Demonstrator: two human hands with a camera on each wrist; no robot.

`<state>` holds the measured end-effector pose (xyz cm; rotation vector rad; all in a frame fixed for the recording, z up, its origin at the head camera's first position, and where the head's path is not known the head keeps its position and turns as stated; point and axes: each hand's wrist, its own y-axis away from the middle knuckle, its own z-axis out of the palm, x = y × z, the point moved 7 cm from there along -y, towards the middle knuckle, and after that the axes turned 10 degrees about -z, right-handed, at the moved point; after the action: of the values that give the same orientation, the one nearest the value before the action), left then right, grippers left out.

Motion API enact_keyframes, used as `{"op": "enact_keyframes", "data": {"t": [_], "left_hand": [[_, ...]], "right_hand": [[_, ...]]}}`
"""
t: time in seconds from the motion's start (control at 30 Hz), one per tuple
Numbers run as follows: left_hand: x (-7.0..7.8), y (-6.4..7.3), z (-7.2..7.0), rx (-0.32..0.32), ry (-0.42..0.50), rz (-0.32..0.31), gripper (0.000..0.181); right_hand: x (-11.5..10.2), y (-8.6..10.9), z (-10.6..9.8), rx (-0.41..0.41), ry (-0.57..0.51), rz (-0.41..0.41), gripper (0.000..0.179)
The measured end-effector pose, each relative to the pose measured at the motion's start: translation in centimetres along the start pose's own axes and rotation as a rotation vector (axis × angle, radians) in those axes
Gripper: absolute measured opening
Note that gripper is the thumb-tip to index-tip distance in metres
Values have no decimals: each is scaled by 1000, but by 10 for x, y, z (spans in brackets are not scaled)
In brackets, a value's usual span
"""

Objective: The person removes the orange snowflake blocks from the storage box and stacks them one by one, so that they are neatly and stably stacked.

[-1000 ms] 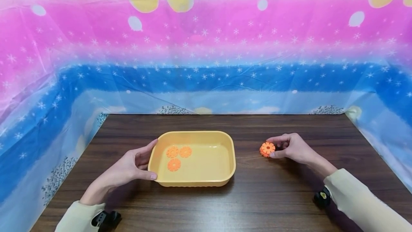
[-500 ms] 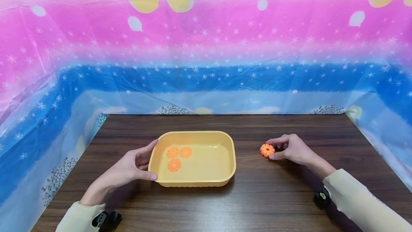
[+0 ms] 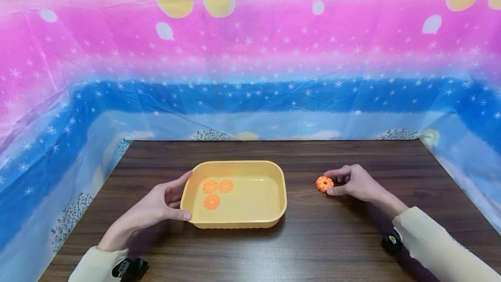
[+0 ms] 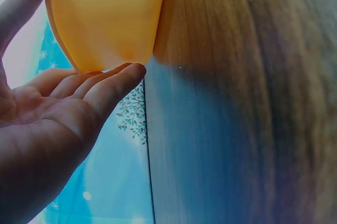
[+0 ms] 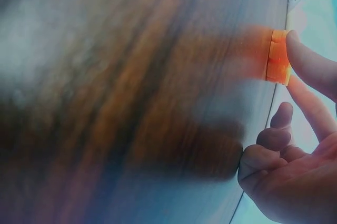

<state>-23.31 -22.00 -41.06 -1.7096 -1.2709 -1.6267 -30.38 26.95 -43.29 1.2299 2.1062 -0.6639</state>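
In the head view my left hand (image 3: 156, 203) holds the left end of a yellow rectangular plastic basin (image 3: 244, 226), thumb at its near corner and fingers toward the far one. The left wrist view has those fingers nearly straight along the basin wall (image 4: 108, 19). Three orange flower-shaped notched discs (image 3: 212, 202) lie flat in the basin's left half. To its right, my right hand (image 3: 358, 182) pinches an orange flower disc (image 3: 324, 184) between thumb and index finger. The right wrist view shows it as the top of a short stack (image 5: 278, 56) on the table; the other fingers curl below.
A dark wood-grain table (image 3: 305, 251) carries everything. A pink and blue patterned cloth (image 3: 250, 95) hangs along its back and sides. Black wrist cameras are strapped at the left cuff (image 3: 131, 269) and the right cuff (image 3: 392, 242).
The right hand has lowered its disc slightly, from offset above the other orange piece to lined up with it in a stack. The left hand and basin stay put.
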Motion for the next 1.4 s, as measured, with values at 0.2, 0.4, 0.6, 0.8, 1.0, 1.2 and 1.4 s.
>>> {"op": "enact_keyframes", "data": {"t": [0.2, 0.4, 0.6, 0.8, 1.0, 1.2, 1.4], "left_hand": [[0, 0, 0, -8, 4, 0, 109], [0, 1, 1, -16, 7, -3, 110], [-1, 1, 0, -6, -14, -3, 109], [0, 3, 0, -6, -35, -3, 108], [2, 3, -2, 8, -67, -2, 103], [4, 3, -3, 13, -92, 8, 103], [3, 3, -1, -13, -82, 8, 105]], "right_hand": [[-3, 5, -6, 12, -4, -9, 54], [-7, 24, -10, 48, -16, -14, 50], [-16, 43, -12, 92, 2, -20, 43], [-27, 52, -11, 105, -13, 1, 35], [-45, 50, -8, 87, -19, -45, 30], [-67, 40, -4, 66, -13, -96, 29], [-89, 21, 5, 24, 16, -117, 23]]}}
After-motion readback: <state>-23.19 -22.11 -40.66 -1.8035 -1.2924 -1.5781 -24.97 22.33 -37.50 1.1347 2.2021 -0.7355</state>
